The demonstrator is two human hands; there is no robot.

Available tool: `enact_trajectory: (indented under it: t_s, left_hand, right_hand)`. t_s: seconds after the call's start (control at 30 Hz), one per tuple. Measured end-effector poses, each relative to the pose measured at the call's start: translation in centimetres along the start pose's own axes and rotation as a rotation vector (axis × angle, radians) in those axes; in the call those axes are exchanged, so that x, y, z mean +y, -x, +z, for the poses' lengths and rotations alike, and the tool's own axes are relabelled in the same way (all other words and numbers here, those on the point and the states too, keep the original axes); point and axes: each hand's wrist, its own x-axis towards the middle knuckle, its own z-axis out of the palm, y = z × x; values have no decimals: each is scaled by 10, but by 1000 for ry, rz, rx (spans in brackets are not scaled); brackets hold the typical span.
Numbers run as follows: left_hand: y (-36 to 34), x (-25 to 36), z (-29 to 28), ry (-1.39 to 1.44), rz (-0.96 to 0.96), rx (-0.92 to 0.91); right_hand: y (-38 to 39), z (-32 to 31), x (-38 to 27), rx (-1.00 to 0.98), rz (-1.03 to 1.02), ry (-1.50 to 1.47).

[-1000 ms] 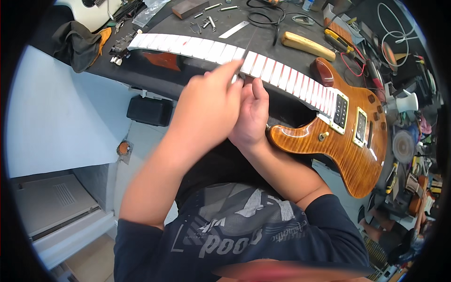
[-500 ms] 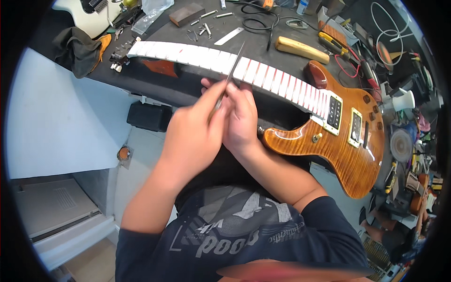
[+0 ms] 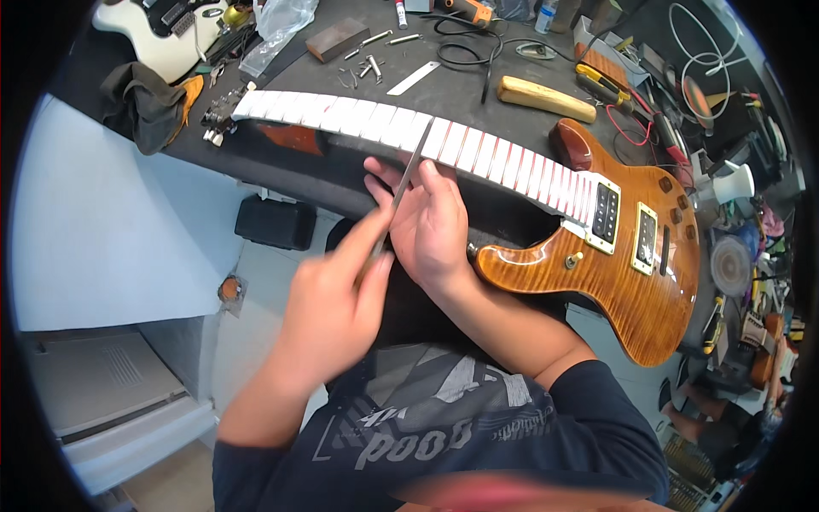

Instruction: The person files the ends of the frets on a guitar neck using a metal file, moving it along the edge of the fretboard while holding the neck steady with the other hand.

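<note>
My left hand [image 3: 334, 309] is closed on a thin metal file [image 3: 409, 166], which lies diagonally across the white-taped guitar neck [image 3: 503, 160] at its near edge. My right hand [image 3: 435, 229] is palm up just below the neck, its fingers loosely curled and apart, the thumb beside the file at the neck's edge; whether it bears any weight, I cannot tell. The amber guitar body [image 3: 636, 316], with two pickups [image 3: 606, 213], lies to the right; thin red lines cross the tape. The headstock [image 3: 223, 115] points left, and a reddish-brown block [image 3: 290, 139] sits under the neck.
Behind the neck on the dark bench are a wooden-handled tool [image 3: 546, 98], brown block [image 3: 337, 40], steel ruler [image 3: 414, 78], springs and cables. A white guitar [image 3: 153, 43] and dark cloth [image 3: 141, 107] sit left; tools crowd the right, where another person's legs [image 3: 708, 410] show.
My left hand has moved down and toward me, drawing the file back along its diagonal. My right hand's fingers show more below the neck. The whole scene sits slightly lower in view.
</note>
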Motion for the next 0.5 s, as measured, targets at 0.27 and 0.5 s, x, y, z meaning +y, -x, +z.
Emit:
enact_trajectory:
  t_s: [0.27,0.5]
  left_hand:
    - [-66,-8,9,-107,166,114]
    - [16,6,-5,20,-34,11]
  right_hand:
    - [1,0,2,-88,56,-124]
    - [0,-1,5,7,20,-44]
